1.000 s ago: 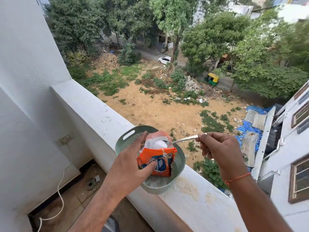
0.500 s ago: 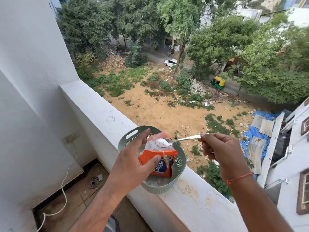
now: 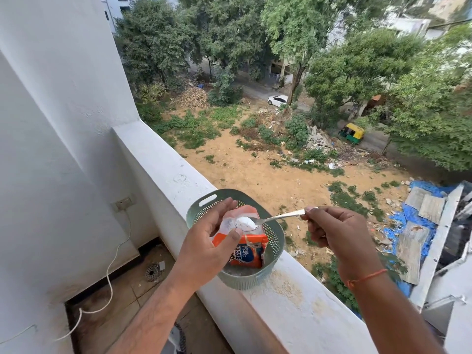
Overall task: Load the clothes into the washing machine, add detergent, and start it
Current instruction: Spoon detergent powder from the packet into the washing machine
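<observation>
An orange detergent packet [image 3: 249, 251] stands in a green perforated basket [image 3: 274, 232] on the white balcony ledge [image 3: 163, 162]. My left hand [image 3: 207, 241] grips the packet's open top between thumb and fingers. My right hand [image 3: 339, 231] pinches the handle of a metal spoon [image 3: 278, 217]. The spoon's bowl sits just above the packet's mouth, heaped with white powder. No washing machine or clothes are in view.
A white wall [image 3: 51, 123] rises on the left, with a wall socket [image 3: 124, 203] and a white cable [image 3: 112, 264] trailing to the tiled floor. A floor drain [image 3: 152, 271] lies below the ledge. Beyond the ledge is a long drop to open ground.
The spoon has come up out of the packet with a heap of powder. My left hand keeps its hold on the packet. The view has shifted slightly.
</observation>
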